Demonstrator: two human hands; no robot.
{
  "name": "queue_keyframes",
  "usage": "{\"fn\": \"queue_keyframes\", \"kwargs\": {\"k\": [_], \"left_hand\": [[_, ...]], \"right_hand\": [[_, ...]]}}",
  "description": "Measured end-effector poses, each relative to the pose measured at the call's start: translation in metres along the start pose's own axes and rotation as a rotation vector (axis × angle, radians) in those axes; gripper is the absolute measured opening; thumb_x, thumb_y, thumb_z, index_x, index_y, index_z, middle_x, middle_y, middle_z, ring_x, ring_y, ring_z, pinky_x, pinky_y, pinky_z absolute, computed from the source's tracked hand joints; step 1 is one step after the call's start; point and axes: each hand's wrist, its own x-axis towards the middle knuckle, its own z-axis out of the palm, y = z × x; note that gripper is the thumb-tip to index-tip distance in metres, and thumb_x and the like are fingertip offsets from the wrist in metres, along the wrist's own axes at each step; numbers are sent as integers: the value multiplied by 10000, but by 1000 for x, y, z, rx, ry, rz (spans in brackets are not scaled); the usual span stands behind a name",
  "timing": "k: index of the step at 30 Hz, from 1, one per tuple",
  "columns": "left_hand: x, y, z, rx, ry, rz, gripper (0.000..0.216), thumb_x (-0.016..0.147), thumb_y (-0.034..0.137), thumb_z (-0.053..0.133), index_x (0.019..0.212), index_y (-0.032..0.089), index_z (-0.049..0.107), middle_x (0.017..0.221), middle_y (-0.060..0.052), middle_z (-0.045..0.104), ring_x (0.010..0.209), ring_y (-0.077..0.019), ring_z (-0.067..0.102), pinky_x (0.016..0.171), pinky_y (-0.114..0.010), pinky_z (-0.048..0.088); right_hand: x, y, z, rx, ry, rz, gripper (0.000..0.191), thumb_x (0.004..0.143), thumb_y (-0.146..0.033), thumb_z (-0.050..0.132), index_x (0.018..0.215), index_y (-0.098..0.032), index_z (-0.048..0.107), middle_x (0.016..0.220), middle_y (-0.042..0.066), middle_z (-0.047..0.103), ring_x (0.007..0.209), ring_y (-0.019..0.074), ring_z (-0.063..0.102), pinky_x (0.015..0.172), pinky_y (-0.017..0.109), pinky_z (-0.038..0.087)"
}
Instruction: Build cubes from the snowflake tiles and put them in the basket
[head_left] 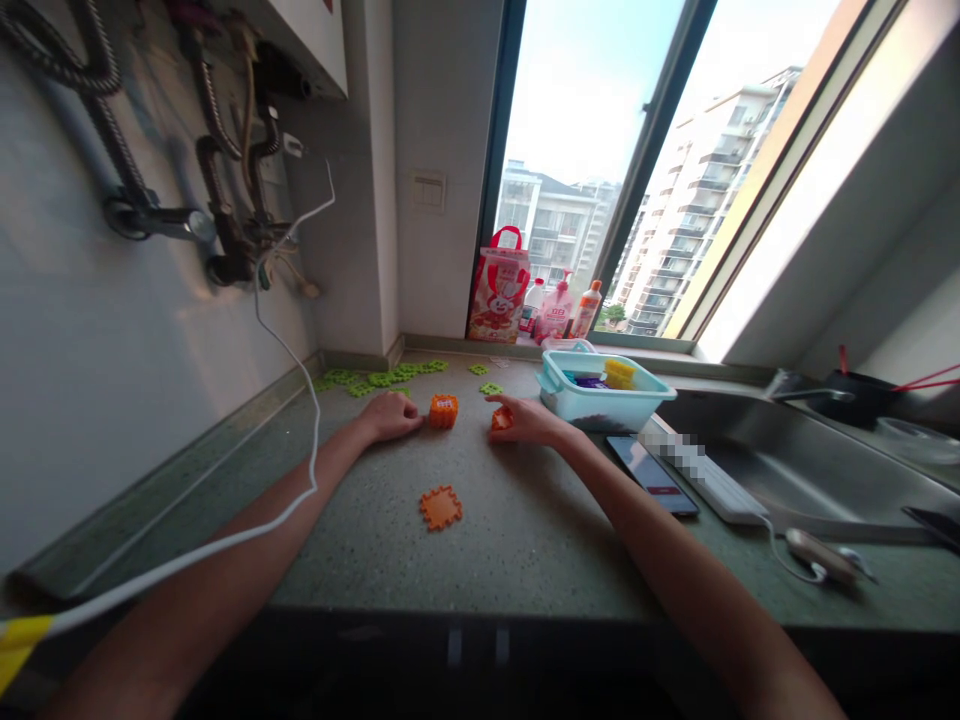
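Orange interlocking puzzle tiles are on the speckled counter. A block of them (443, 412), either stacked or joined, stands between my hands, with a pale patch on top. Just left of it, my left hand (390, 416) rests on the counter with its fingers curled in; their inner side is hidden. My right hand (527, 421), to the block's right, grips a few orange puzzle tiles (501, 418) between thumb and fingers. Closer to me lies a single flat orange tile (441, 508) with notched edges, touched by neither hand.
Green puzzle tiles (382, 379) lie scattered at the back. A light blue tub (607, 400) with coloured pieces stands beside my right forearm. Right of it are a phone (652, 475), a white power strip (705, 480) and the sink (795, 460). A white cable (311, 400) crosses my left forearm.
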Motion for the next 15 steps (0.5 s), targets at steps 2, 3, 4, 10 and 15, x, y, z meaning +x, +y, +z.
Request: {"fn": "queue_keyframes", "kwargs": {"k": [2, 3, 4, 10, 15], "left_hand": [[0, 1, -1, 2, -1, 2, 401, 833, 501, 549, 586, 223, 699, 602, -34, 672, 578, -168, 533, 572, -309, 253], [0, 1, -1, 4, -4, 2, 408, 835, 508, 549, 584, 222, 697, 602, -33, 672, 577, -167, 529, 571, -309, 249], [0, 1, -1, 6, -7, 2, 413, 836, 513, 549, 583, 222, 697, 601, -32, 669, 574, -166, 526, 570, -310, 247], [0, 2, -2, 7, -11, -8, 396, 837, 484, 551, 580, 218, 692, 589, -15, 644, 565, -157, 518, 568, -312, 245], [-4, 3, -10, 7, 24, 9, 417, 822, 546, 588, 594, 211, 689, 600, -10, 642, 579, -156, 539, 580, -303, 280]], "right_hand": [[-3, 6, -5, 69, -31, -26, 871, 751, -476, 864, 1516, -226, 530, 1147, 116, 760, 1060, 290, 725, 945, 385, 539], [-5, 8, -8, 97, -40, -35, 873, 747, -449, 869, 1520, -235, 524, 1210, 121, 749, 1101, 289, 718, 977, 388, 533], [-6, 10, -10, 114, -42, -39, 864, 748, -422, 869, 1519, -240, 525, 1258, 123, 736, 1129, 287, 713, 1001, 386, 527], [-6, 0, -9, -25, -10, 4, 732, 788, -375, 827, 1466, -232, 592, 1176, 118, 763, 1096, 313, 731, 959, 382, 549], [-15, 2, -14, 6, -22, 16, 842, 789, -445, 841, 1524, -187, 522, 1250, 152, 734, 1169, 323, 702, 1000, 386, 535]]}}
